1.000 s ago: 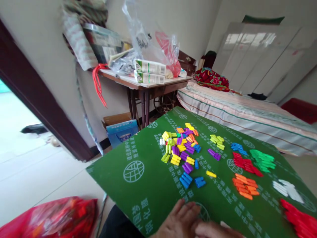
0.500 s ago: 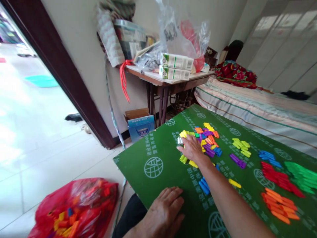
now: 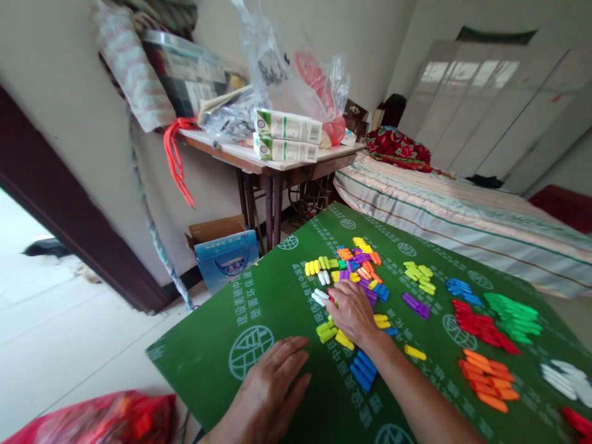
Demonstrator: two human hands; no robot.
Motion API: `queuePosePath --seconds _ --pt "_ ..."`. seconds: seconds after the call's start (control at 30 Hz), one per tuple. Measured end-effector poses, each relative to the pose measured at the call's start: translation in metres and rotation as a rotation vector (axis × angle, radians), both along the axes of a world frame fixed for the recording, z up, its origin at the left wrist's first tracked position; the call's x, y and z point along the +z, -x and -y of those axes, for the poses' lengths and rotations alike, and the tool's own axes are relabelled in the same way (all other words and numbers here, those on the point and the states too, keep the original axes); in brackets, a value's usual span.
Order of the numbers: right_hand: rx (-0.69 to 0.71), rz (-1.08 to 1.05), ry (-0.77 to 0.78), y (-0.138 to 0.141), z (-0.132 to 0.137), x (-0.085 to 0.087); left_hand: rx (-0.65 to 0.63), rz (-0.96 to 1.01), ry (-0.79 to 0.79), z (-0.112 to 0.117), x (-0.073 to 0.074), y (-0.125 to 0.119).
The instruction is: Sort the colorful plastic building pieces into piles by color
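Note:
My right hand [image 3: 352, 313] reaches over the board, thumb and fingertips closed about a small red plastic piece [image 3: 331, 295] that is mostly hidden. White tube-like pieces [image 3: 319, 297] lie at its fingertips, and two more white ones [image 3: 324, 278] sit a little farther off. Around it are yellow [image 3: 312, 267], purple [image 3: 369, 291] and lime-green pieces [image 3: 326, 332] in short rows. My left hand [image 3: 272, 385] lies near the board's front left with its fingers stretched out, holding nothing. Blue pieces [image 3: 363, 371] are just right of it.
Sorted piles spread over the green board [image 3: 203, 364]: red [image 3: 483, 325], green [image 3: 513, 316], orange [image 3: 489, 379] and white [image 3: 567, 381]. A red bag [image 3: 106, 419] is on the floor at left. Behind stand a cluttered table [image 3: 231, 159], a blue box [image 3: 226, 259] and a bed [image 3: 444, 200].
The view has swung right, bringing white and red piles into sight at the right edge. My right hand has drawn back slightly, uncovering yellow, lime-green and white pieces. My left hand stays near the board's front.

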State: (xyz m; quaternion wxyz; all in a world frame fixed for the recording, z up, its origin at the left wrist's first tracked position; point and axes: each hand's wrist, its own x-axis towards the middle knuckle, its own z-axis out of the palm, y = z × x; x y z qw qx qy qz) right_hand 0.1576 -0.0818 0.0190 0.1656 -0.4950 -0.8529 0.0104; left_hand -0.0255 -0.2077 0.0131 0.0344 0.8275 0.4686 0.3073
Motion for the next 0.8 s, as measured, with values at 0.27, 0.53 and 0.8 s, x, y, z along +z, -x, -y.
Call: queuePosePath --seconds 0.27,0.53,0.8 --pt "-0.118 0.046 0.058 0.044 -0.044 0.009 0.016 -0.076 -0.076 -0.014 -0.001 0.006" --pt "-0.131 -0.083 0.038 0.025 -0.041 0.009 0.05 -0.048 -0.122 -0.028 -0.003 0.021" --pt "-0.125 -0.577 -0.017 -0.056 -0.002 0.02 0.079 -0.043 -0.064 -0.092 -0.003 0.023"
